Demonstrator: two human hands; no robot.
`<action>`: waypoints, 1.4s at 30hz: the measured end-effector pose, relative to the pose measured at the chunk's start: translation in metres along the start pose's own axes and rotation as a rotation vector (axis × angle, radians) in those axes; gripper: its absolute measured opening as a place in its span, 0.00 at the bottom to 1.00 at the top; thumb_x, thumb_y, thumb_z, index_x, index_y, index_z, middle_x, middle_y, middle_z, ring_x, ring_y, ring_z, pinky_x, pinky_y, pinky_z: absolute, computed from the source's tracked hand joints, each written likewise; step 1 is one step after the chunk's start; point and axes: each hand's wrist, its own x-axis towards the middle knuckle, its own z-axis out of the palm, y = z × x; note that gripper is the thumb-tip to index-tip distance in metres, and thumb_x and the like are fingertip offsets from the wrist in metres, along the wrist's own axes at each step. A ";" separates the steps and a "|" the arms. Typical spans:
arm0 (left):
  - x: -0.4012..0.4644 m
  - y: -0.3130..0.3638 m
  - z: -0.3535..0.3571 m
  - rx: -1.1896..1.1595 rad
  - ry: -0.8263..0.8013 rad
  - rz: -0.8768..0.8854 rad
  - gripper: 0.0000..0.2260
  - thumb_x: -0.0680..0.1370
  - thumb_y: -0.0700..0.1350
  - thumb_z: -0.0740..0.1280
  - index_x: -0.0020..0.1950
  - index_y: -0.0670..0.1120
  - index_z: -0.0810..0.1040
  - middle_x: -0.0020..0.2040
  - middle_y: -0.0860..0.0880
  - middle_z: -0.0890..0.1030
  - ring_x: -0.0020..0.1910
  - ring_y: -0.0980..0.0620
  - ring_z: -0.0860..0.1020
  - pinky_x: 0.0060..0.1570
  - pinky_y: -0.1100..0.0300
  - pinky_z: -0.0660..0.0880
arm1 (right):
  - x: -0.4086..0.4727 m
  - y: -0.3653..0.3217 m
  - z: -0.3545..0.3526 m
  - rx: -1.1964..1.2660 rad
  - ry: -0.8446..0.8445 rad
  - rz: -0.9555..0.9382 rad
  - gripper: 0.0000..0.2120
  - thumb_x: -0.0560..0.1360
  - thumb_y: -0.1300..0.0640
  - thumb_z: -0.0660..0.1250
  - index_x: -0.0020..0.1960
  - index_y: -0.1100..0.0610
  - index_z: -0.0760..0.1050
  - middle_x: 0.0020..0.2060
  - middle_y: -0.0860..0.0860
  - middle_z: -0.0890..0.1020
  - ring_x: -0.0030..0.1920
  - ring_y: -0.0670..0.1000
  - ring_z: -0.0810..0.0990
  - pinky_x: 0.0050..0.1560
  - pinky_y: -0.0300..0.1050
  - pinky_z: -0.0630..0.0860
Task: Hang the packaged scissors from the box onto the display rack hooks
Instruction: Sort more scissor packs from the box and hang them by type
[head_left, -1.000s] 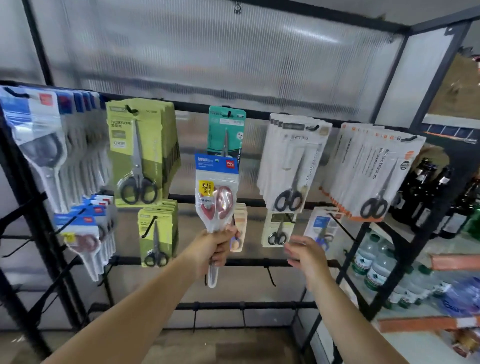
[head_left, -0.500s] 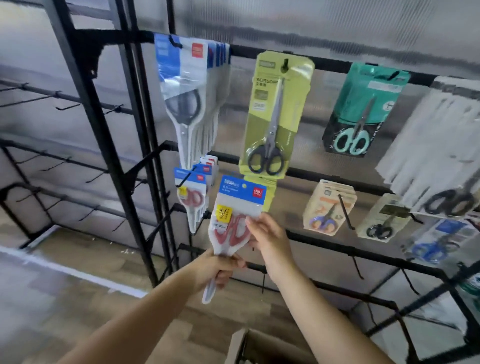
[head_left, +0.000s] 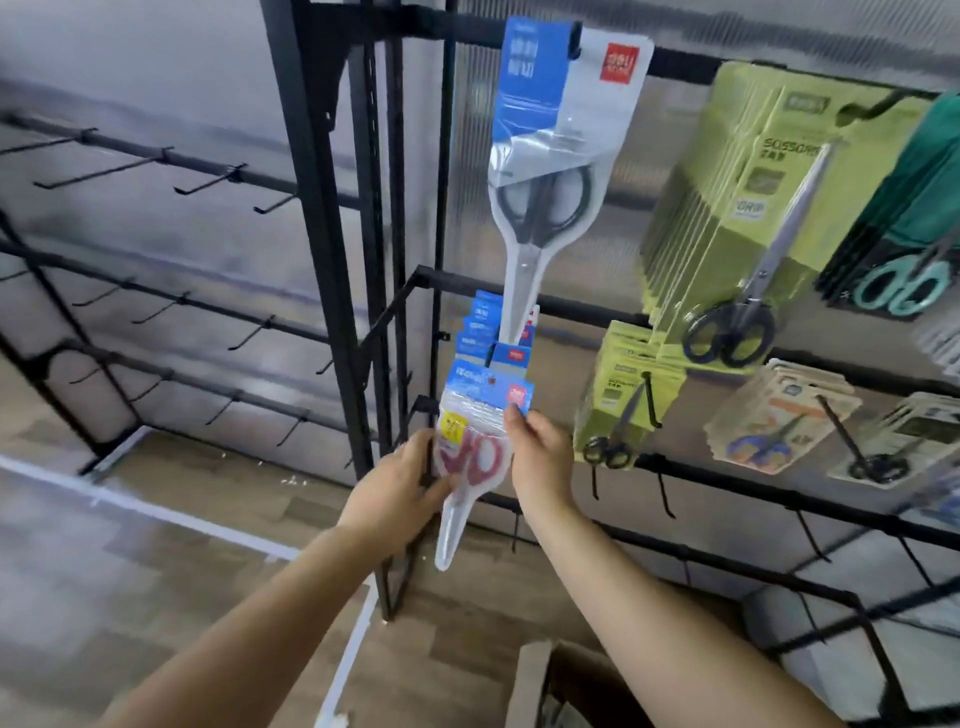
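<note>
At the rack's lower hook, your left hand grips the pack at the handles and your right hand pinches its blue header; it looks light, floppy and slick, so steer by the stiffer header near the hole.

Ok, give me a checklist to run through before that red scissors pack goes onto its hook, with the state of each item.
1. Pack held: ok. The left hand grips the red scissors pack at its side.
2. Top steadied: ok. The right hand pinches the blue header card.
3. Right hook chosen: ok. The pack is in front of the matching blue-header packs on the lower rail.
4. Hang hole lined up with the hook tip: cannot tell, blurred.
5. Room left on that hook: cannot tell.
6. Large black-handled scissors pack hanging above kept clear: ok, its tip is behind the header.
</note>
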 end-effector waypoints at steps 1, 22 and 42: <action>0.004 -0.003 -0.001 0.031 0.017 0.019 0.16 0.77 0.52 0.65 0.62 0.47 0.70 0.52 0.47 0.79 0.51 0.44 0.77 0.38 0.58 0.64 | 0.001 0.003 0.001 -0.010 0.000 0.004 0.23 0.77 0.61 0.66 0.26 0.53 0.60 0.20 0.43 0.61 0.28 0.44 0.58 0.32 0.42 0.56; 0.043 0.002 -0.009 0.125 -0.001 0.081 0.09 0.80 0.43 0.57 0.54 0.44 0.76 0.50 0.45 0.79 0.46 0.44 0.77 0.39 0.58 0.69 | 0.029 -0.003 0.017 -0.229 0.066 0.036 0.19 0.77 0.54 0.65 0.28 0.53 0.67 0.17 0.39 0.71 0.21 0.35 0.71 0.19 0.27 0.61; 0.024 0.071 0.124 0.368 -0.294 0.081 0.09 0.79 0.42 0.56 0.52 0.43 0.75 0.50 0.43 0.79 0.43 0.42 0.75 0.38 0.57 0.68 | 0.002 0.068 -0.158 -1.371 -0.342 0.004 0.07 0.78 0.57 0.59 0.49 0.58 0.74 0.44 0.52 0.77 0.46 0.54 0.78 0.41 0.46 0.73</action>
